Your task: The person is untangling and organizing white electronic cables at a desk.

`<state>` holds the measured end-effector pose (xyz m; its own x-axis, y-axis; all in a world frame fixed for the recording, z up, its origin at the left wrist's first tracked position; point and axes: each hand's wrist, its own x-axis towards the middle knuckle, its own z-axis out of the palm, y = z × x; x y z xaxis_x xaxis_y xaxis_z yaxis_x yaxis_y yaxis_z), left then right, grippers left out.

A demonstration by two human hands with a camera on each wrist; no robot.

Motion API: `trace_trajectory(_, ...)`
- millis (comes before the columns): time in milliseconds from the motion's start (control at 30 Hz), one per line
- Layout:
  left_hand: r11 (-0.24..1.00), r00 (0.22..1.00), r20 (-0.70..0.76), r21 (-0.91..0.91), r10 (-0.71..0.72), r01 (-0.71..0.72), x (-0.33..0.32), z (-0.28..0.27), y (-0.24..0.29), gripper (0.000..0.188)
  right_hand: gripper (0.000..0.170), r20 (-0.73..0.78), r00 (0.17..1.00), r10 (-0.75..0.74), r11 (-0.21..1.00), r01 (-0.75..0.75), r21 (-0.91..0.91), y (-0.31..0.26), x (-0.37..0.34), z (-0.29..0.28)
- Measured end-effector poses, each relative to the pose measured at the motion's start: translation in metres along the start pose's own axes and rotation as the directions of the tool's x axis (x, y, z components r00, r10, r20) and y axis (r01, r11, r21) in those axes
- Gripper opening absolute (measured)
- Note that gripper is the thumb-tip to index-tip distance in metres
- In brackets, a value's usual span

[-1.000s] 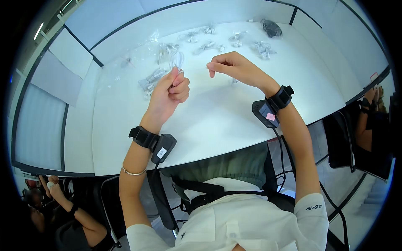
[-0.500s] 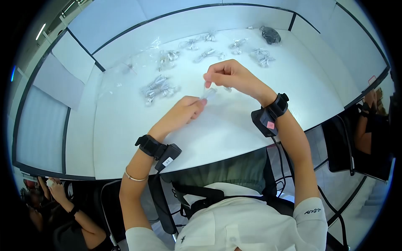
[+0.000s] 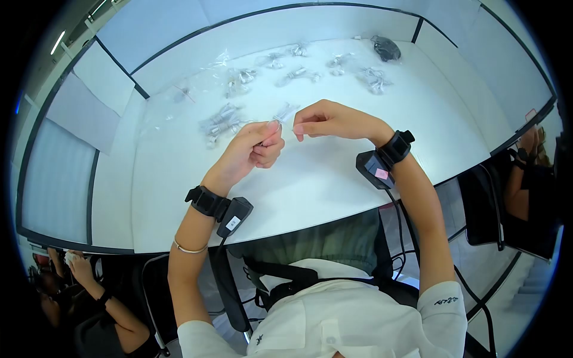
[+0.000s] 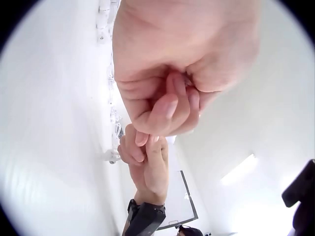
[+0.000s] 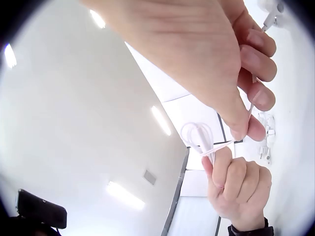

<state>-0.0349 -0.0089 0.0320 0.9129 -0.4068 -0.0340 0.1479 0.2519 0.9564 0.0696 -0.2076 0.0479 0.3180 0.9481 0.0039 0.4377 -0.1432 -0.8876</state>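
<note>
My left hand [image 3: 255, 148] grips a coiled white cable [image 5: 203, 135], with its loops standing up past the thumb. In the right wrist view a thin white strand [image 5: 221, 146] crosses the bundle and stretches to my right hand [image 3: 337, 121]. The thumb and forefinger of that hand pinch the strand, and it passes on along the other fingers. Beyond them a small white plug [image 5: 268, 22] shows. Both hands are raised over the white table [image 3: 334, 179], close together. The left wrist view shows the curled left fingers [image 4: 179, 110], while its coil is mostly hidden there.
Several bundled white cables [image 3: 224, 122] lie at the left, with more bundles [image 3: 374, 79] along the back. Clear plastic film [image 3: 185, 94] is at the back left, and a dark bagged item [image 3: 386, 49] at the back right. Low partitions [image 3: 286, 22] enclose the table.
My left hand swung down towards the right hand with the coil, then back up and slightly left. My right hand has come a little nearer my body, still pinching the strand.
</note>
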Motion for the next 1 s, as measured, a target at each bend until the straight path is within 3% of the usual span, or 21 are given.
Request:
trace_trajectory(200, 0.996, 0.992, 0.103, 0.056, -0.074, 0.069, -0.004, 0.006, 0.000, 0.039, 0.032, 0.043, 0.998, 0.038, 0.999, -0.039, 0.033, 0.014, 0.005, 0.006)
trace_trajectory(300, 0.966, 0.980, 0.099, 0.214, -0.170, 0.146, -0.005, 0.012, 0.001, 0.040, 0.031, 0.119, 0.979, -0.167, 0.980, 0.152, 0.125, 0.030, 0.010, 0.005)
trace_trajectory(433, 0.873, 0.927, 0.187, 0.436, -0.325, 0.218, -0.003, 0.008, -0.007, 0.037, 0.031, 0.119, 0.993, 0.010, 0.999, -0.005, -0.043, 0.021, 0.006, 0.002)
trace_trajectory(567, 0.738, 0.971, 0.051, 0.660, -0.232, 0.142, 0.000, 0.016, -0.016, 0.036, 0.030, 0.021, 0.999, -0.033, 0.999, 0.034, -0.023, 0.016, 0.010, 0.009)
trace_trajectory(667, 0.696, 0.991, -0.088, 0.705, -0.103, 0.135, 0.003, 0.010, -0.020, 0.036, 0.027, -0.079, 0.995, -0.061, 0.998, 0.060, -0.022, 0.003, 0.009, 0.012)
trace_trajectory(767, 0.772, 0.957, -0.290, 0.613, 0.023, 0.167, 0.006, -0.004, -0.026, 0.036, 0.020, -0.179, 0.981, -0.078, 0.997, 0.081, 0.008, -0.002, 0.006, 0.015)
trace_trajectory(867, 0.726, 0.909, -0.371, 0.676, 0.191, 0.124, 0.008, 0.001, -0.019, 0.037, 0.016, -0.222, 0.970, -0.095, 0.996, 0.092, -0.022, -0.007, 0.004, 0.014)
trace_trajectory(1000, 0.829, 0.884, -0.405, 0.558, 0.235, 0.035, 0.006, 0.007, -0.016, 0.038, 0.015, -0.235, 0.968, -0.090, 0.996, 0.083, -0.039, -0.008, 0.003, 0.013)
